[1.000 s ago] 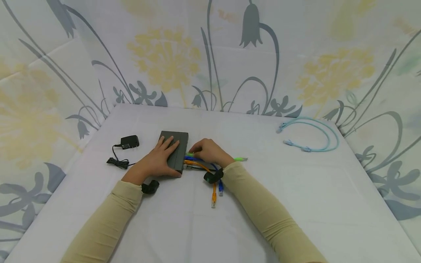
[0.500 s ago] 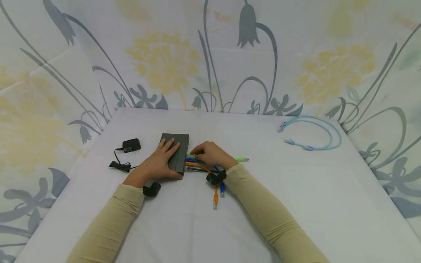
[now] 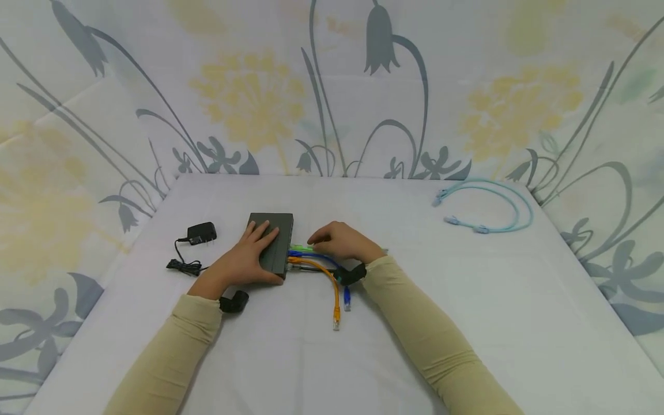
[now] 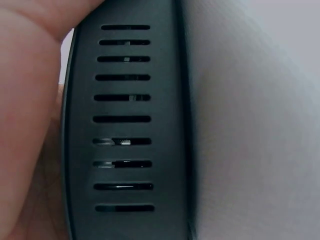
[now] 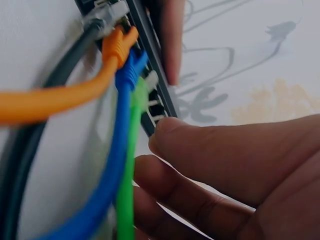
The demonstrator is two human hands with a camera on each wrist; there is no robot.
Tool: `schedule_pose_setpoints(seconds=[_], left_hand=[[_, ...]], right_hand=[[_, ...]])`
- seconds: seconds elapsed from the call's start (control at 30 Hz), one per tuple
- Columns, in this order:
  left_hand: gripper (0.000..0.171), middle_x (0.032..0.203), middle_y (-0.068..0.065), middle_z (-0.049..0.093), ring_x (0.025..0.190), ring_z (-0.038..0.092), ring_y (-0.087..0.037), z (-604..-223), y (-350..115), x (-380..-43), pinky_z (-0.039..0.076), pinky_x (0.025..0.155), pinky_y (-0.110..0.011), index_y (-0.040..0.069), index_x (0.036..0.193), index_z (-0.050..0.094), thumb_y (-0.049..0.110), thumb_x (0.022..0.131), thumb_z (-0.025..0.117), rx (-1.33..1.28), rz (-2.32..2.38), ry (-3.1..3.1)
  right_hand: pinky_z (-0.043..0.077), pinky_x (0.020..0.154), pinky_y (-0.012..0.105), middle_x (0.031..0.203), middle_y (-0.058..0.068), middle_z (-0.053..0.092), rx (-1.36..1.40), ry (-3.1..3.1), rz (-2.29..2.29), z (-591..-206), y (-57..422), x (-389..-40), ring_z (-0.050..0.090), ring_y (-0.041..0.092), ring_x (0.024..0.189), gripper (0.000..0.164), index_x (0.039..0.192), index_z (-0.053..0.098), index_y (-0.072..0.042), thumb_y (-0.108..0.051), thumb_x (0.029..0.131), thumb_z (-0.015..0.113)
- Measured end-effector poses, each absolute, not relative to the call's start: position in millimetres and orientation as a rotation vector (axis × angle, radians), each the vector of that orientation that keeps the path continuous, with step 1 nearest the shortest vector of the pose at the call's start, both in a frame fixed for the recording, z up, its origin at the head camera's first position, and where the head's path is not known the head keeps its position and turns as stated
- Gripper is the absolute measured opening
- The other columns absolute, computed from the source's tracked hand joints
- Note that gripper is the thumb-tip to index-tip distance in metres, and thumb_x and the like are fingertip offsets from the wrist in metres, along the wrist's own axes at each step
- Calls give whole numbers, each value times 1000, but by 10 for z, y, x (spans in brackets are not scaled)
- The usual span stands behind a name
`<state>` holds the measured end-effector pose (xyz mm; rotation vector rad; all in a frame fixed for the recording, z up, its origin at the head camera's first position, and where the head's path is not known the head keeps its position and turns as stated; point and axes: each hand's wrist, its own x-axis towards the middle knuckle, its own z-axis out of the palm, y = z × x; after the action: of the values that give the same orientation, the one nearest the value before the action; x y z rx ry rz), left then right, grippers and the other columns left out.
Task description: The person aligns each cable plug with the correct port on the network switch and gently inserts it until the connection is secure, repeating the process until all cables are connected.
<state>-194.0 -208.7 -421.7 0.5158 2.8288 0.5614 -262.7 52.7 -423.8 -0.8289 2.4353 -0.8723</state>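
Observation:
A dark grey network switch (image 3: 282,222) lies on the white cloth. My left hand (image 3: 241,262) rests on its top with fingers spread, the thumb along the near edge; slotted vents show in the left wrist view. Plugged into its right side are a black cable (image 5: 30,145), an orange cable (image 5: 60,103), a blue cable (image 5: 114,155) and a green cable (image 5: 128,170). Just right of these plugs is my right hand (image 3: 339,239), with bent, loose fingers and nothing between thumb and fingertips. The green cable partly runs hidden beneath that hand.
A black power adapter (image 3: 202,233) with a bundled cord (image 3: 185,267) lies left of the switch. Toward the back right, a light blue network cable (image 3: 519,216) forms a loop. Behind the table hangs a flower-patterned cloth (image 3: 342,104).
My right hand has let go of the green plug and drawn back to the right, uncovering more of the blue and green cables. My left hand keeps its place on the switch.

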Motion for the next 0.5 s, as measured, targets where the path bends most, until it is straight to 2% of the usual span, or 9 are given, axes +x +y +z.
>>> schedule_pose_setpoints(seconds=[0.5], left_hand=[[118,164,-13,5,148,-7,-46,-4229,-2089,-1935,21,111,-68,15,157,20,56,66,83,522,592,2832]], right_hand=[[44,104,42,132,2,63,-692,2475,-957,-4071,919,-2697,55,22,126,30,123,69,-18,-27,97,59]])
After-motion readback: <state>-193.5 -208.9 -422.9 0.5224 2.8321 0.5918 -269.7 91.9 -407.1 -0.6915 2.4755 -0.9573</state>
